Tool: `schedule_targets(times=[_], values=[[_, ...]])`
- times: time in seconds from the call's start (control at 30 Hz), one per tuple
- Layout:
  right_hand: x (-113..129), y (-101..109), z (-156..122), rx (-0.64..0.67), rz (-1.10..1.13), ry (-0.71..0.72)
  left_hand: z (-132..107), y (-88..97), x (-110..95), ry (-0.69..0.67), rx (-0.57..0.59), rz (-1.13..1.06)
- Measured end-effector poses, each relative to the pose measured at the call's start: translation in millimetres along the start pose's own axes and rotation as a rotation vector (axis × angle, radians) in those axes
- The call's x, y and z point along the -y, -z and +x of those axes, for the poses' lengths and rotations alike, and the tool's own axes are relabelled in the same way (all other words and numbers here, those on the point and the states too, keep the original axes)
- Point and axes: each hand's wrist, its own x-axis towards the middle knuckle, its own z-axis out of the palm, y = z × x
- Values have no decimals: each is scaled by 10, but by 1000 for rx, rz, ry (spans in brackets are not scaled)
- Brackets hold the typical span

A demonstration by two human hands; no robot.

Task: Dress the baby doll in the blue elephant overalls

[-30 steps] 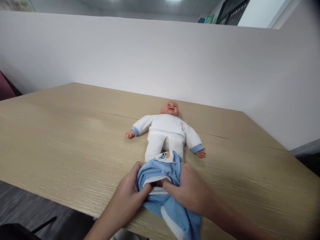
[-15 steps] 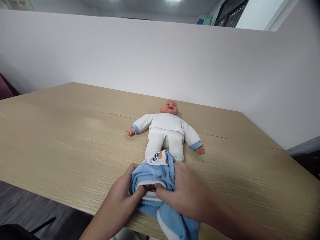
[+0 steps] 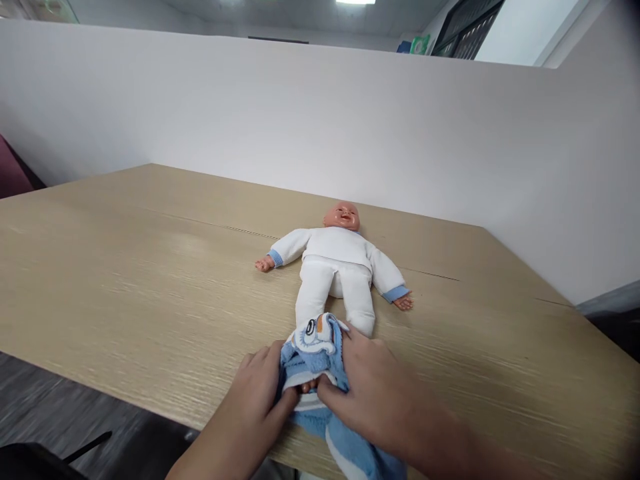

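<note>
A baby doll (image 3: 337, 245) in a white top and white leggings with blue cuffs lies on its back, head toward the wall and feet toward me. Bunched around its lower leg is a blue fleece garment (image 3: 311, 363), apparently doll trousers, with white trim and an embroidered patch. My left hand (image 3: 257, 393) grips its left side, thumb at the trimmed opening. On the other side, my right hand (image 3: 370, 387) pinches the same opening. Small doll toes show between my thumbs. Part of the garment hangs down at the table's front edge. Both hands' fingertips are largely hidden by cloth.
The doll lies on a light wooden table (image 3: 165, 267) with a seam across it. A white partition wall (image 3: 280, 113) stands behind. Dark floor (image 3: 60, 393) shows at lower left, with a black object (image 3: 30, 463) at the corner.
The garment's opening has narrowed around the doll's foot, and toes now show in it. My left hand has moved slightly right and down, closer to my right hand.
</note>
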Motion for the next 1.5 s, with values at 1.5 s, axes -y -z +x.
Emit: schedule_targets(times=[1.5], values=[[-1063, 130, 194, -73, 899, 61, 390, 543, -136, -164, 27, -243]])
